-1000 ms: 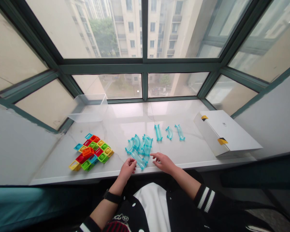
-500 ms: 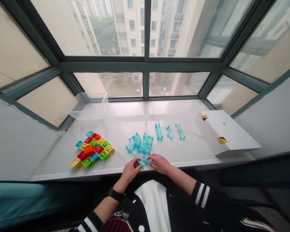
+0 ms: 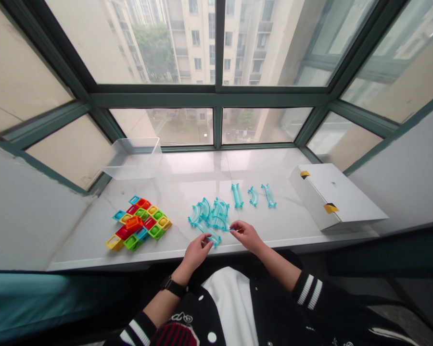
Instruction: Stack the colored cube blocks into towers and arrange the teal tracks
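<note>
Several translucent blue track pieces [image 3: 204, 207] lie in a loose cluster on the white sill, in front of me. My left hand [image 3: 197, 251] is at the near edge of the cluster, its thumb and fingers closed on a long track piece [image 3: 214, 238]. To the right of it, my right hand [image 3: 246, 235] pinches the end of a curved track piece [image 3: 221, 223] that lies against the cluster. Beyond my right hand, a straight track piece [image 3: 237, 196], a short curved one [image 3: 253, 197] and a slightly bent one [image 3: 269, 196] sit in a row.
At the left lies a patch of red, yellow, green and blue plastic blocks [image 3: 147, 214], some stacked. Behind them stands a clear plastic bin [image 3: 133, 166]. A white box [image 3: 341, 194] with yellow-black tabs is at the right. The sill's front edge [image 3: 285, 246] runs close to me.
My right hand has moved to the right and slightly away from me, now gripping a curved track piece. My left hand has stayed almost in place at the long track piece.
</note>
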A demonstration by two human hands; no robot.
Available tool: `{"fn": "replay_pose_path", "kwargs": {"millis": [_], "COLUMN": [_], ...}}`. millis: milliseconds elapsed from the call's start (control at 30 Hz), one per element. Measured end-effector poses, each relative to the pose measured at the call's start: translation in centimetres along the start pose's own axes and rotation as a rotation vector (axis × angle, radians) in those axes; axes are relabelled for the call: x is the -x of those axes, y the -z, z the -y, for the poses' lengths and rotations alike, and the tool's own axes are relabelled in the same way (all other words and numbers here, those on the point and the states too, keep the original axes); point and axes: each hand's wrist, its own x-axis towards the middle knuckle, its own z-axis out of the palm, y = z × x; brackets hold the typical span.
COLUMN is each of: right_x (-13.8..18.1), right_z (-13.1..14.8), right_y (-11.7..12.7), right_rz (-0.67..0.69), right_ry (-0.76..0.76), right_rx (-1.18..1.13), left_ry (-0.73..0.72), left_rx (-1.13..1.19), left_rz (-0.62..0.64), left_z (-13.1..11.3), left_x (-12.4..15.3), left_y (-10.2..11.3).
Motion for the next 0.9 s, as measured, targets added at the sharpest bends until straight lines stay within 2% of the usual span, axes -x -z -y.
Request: {"fn": "replay_pose_path", "kwargs": {"millis": [233, 367, 567, 700, 900], "right_x": [-0.1, 0.4, 1.0, 0.9, 0.5], "right_z": [-0.2, -0.6, -0.1, 0.4, -0.3], "right_y": [2.3, 2.5, 2.2, 2.6, 4.0], "right_rz": [-0.029, -0.059, -0.094, -0.141, -0.277], "right_ry": [-0.064, -0.063, 0.068, 0.163, 0.219], "right_rx": [-0.026, -0.055, 0.014, 0.035, 0.137], "left_ry": [-0.032, -0.093, -0.257, -0.357, -0.397], "left_rx": [0.116, 0.154, 0.177, 0.143, 0.125], "left_rz": [0.079, 0.052, 0.139, 0.149, 0.141], "left_z": [-0.2, -3.2, -8.7, -10.2, -11.4], "left_x": [0.2, 0.5, 0.6, 0.3, -1.5], "left_y": [0.1, 0.3, -0.1, -1.1, -3.7]}}
